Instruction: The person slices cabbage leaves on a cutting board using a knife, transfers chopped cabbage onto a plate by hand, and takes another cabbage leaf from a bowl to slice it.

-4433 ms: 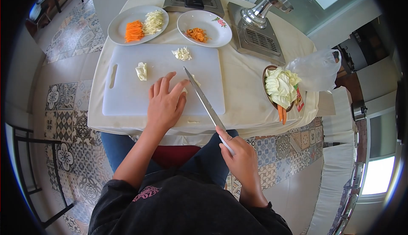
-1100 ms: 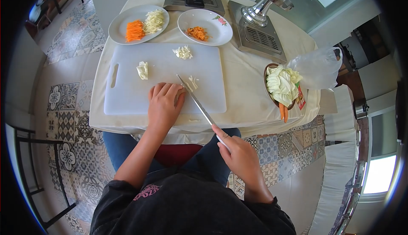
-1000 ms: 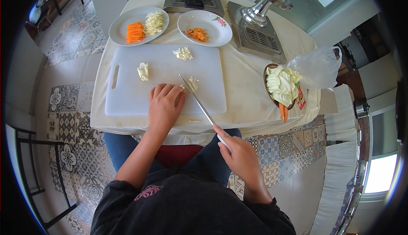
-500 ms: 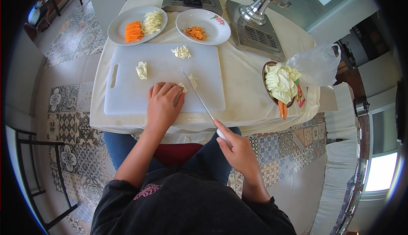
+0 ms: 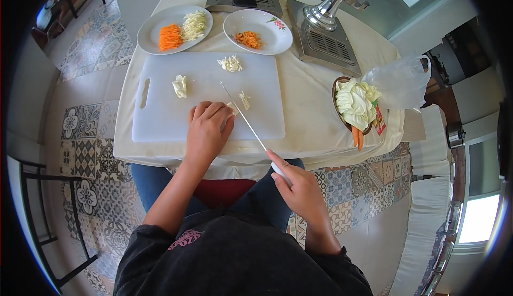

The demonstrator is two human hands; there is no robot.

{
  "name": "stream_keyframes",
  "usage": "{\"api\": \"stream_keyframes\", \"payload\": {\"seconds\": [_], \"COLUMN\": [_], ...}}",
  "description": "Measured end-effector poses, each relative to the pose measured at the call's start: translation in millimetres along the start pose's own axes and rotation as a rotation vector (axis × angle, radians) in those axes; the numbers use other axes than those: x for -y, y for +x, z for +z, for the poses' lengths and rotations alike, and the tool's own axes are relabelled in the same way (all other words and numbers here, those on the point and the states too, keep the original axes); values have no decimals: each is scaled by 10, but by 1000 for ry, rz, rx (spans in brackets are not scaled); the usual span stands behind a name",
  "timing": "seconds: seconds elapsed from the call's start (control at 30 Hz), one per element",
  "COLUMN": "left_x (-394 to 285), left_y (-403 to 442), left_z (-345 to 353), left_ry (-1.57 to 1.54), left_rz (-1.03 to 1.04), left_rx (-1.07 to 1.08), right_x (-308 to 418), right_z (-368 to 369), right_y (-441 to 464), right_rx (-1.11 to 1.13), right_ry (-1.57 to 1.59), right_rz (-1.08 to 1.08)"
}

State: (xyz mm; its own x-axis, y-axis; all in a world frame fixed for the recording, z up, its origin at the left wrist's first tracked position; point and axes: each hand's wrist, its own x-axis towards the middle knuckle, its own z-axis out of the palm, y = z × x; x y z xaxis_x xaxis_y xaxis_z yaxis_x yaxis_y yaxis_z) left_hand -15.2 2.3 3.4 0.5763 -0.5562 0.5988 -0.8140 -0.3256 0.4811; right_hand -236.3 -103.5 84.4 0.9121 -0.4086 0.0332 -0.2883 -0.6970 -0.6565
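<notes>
A person in a black shirt (image 5: 235, 253) is working with both hands at a table covered in cream cloth (image 5: 315, 130). A white plastic cutting board (image 5: 160, 119) with a slot at its left end is lying along the table's near edge.

The left hand (image 5: 207, 130) is resting on the board near the middle of its near edge, fingers bent and pressed together, the fingertips holding a small pale cabbage piece (image 5: 232, 109). The right hand (image 5: 298, 186) is closing around the white handle of a long, narrow steel knife (image 5: 248, 122), beyond the near edge. The blade is slanting over the board beside the cabbage piece, its tip pointing toward the far edge; whether it is touching the board is unclear.

Thin pale strips (image 5: 245, 100) are lying just right of the blade. A chopped white heap (image 5: 230, 64) is sitting near the board's far edge, and a folded pale leaf chunk (image 5: 180, 86) is lying left of centre.

Beyond the far edge, a grey-white oval plate (image 5: 151, 31) is holding orange (image 5: 170, 37) and pale green shreds (image 5: 193, 26). Beside it, a white flowered dish (image 5: 273, 39) is holding orange shavings (image 5: 249, 40). Toward the table's right edge, a brown-rimmed bowl (image 5: 335, 95) is carrying cabbage leaves (image 5: 356, 103), with carrots (image 5: 357, 137) poking out toward the near side.
</notes>
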Motion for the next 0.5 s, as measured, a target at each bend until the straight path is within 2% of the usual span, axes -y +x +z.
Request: {"api": "stream_keyframes", "payload": {"seconds": [0.1,0.5], "left_x": [2,17], "left_y": [7,8], "left_z": [-1,14], "left_ry": [16,22], "left_rz": [1,-7], "left_rx": [8,2], "right_x": [-29,-49], "right_z": [55,79], "right_y": [34,33], "right_rx": [-23,38], "right_ry": [25,-29], "right_rz": [-71,-35]}}
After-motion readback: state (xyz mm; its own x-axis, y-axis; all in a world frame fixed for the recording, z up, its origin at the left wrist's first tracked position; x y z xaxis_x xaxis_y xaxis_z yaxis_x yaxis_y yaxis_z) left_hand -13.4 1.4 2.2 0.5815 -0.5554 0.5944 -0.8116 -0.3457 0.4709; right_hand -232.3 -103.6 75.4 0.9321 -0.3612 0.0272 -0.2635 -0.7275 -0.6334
